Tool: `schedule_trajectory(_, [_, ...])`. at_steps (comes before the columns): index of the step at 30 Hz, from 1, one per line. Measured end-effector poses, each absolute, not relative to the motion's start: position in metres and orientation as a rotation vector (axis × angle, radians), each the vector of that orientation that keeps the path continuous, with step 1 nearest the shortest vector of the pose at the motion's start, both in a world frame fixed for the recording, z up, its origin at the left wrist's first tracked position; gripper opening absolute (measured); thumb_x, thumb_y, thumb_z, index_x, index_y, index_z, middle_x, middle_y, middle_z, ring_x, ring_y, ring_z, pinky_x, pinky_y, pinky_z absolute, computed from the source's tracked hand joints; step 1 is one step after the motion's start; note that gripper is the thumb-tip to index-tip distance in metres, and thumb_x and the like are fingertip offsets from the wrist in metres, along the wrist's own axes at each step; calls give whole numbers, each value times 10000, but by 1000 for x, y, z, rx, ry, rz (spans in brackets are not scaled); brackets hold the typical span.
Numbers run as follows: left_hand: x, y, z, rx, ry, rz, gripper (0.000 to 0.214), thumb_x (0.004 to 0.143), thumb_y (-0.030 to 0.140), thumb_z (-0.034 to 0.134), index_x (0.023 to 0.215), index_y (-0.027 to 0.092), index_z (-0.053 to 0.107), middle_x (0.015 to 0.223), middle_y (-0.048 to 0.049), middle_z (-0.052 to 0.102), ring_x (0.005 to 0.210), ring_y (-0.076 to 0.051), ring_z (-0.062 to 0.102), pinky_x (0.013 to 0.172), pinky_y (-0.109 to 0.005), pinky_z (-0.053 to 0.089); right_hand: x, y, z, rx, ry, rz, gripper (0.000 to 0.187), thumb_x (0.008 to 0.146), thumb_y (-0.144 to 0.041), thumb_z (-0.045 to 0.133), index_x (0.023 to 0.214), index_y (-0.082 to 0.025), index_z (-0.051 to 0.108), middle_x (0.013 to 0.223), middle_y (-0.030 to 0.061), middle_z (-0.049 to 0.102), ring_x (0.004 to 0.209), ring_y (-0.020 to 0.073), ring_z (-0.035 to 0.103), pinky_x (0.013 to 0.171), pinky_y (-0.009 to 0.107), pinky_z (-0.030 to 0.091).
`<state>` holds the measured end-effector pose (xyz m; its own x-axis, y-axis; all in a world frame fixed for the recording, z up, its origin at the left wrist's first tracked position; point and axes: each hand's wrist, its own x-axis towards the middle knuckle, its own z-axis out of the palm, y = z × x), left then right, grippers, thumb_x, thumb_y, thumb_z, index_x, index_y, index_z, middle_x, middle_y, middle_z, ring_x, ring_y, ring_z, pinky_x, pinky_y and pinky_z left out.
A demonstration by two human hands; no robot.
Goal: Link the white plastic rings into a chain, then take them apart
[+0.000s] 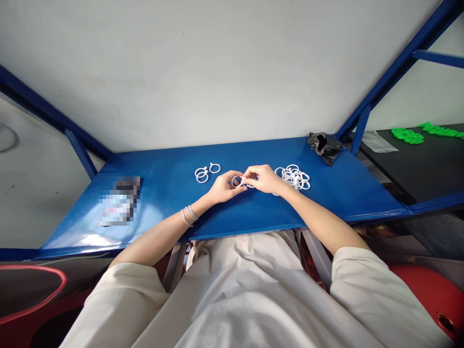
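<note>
My left hand [225, 187] is closed on a white ring [236, 181] with a small eyelet, held just above the blue table. Against it, my right hand [264, 179] pinches at the ring's right side, where a second white ring shows partly under the fingers. The exact contact of the fingertips is too small to make out. Left of my hands lie a few loose white rings [201, 175], two overlapping and one apart. A heap of similar white rings [295, 178] lies just right of my right hand, partly hidden by it.
The blue table [163, 164] meets a pale wall behind. A torn black plastic bag [325, 146] sits at the back right corner. At the left lies a blurred-out packet [119, 203]. Blue frame bars slope up on both sides. Green items [408, 136] rest on a dark table at right.
</note>
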<state>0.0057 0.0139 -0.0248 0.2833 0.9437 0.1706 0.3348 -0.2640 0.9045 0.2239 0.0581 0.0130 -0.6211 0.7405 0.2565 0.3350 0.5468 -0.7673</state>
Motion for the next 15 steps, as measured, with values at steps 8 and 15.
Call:
schedule_trajectory(8, [3, 17, -24, 1879, 1185, 1014, 613, 737, 545, 907, 1171, 136, 767, 875, -35, 723, 659, -116, 545, 608, -230, 453, 225, 59, 12, -866, -2247, 916, 151, 935, -310, 725, 907, -181, 799, 848, 41, 805, 742, 169, 697, 692, 273, 455])
schedule_trajectory(15, [0, 17, -23, 1831, 1177, 973, 653, 672, 564, 950, 1135, 134, 787, 771, 0, 682, 574, -85, 454, 578, -229, 426, 226, 59, 9, -824, -2304, 869, 150, 930, -295, 729, 848, -189, 795, 846, 45, 804, 730, 173, 684, 689, 283, 440])
